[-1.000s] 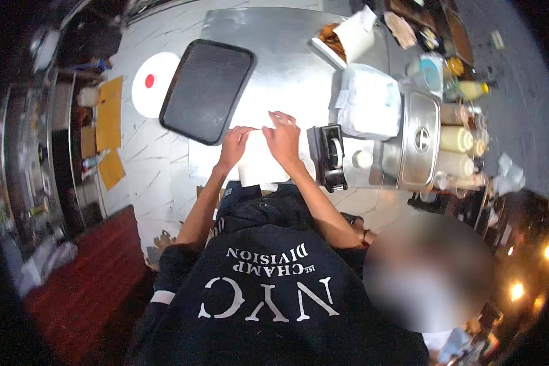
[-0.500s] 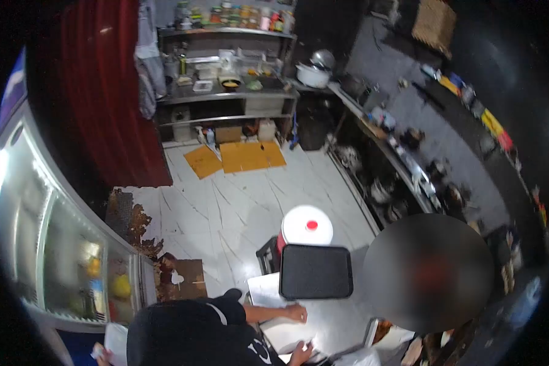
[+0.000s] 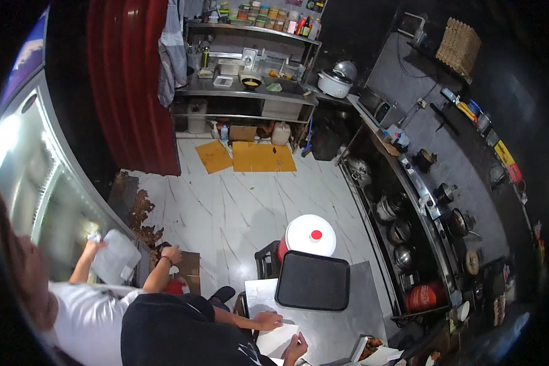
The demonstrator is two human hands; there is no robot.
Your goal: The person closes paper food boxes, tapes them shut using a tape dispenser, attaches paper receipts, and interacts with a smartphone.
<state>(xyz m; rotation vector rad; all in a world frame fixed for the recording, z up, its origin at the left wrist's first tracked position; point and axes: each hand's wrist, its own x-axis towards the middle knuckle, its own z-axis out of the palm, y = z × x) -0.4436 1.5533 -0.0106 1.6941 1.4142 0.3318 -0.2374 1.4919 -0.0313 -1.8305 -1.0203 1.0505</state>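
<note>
A white paper sheet (image 3: 276, 341) lies at the near edge of the steel table (image 3: 363, 300). My left hand (image 3: 267, 320) has its fingers closed at the sheet's upper edge. At the right corner of the sheet is my right hand (image 3: 296, 348), its fingers pinched together on the paper. Just beyond my hands lies a black tray (image 3: 313, 280). An open white box (image 3: 368, 349) with brown food stands at the table's lower right.
Beside the table stands a red drink jug with a white lid (image 3: 311, 235). On the left, a co-worker in a white shirt (image 3: 94, 314) holds a clear plastic container (image 3: 116, 256) near a glass-door fridge (image 3: 73, 213). Pots (image 3: 402, 255) fill the right-hand shelf.
The view has swung from the tabletop towards the room on the left. The co-worker with the container has come further into view. My hands remain at the paper.
</note>
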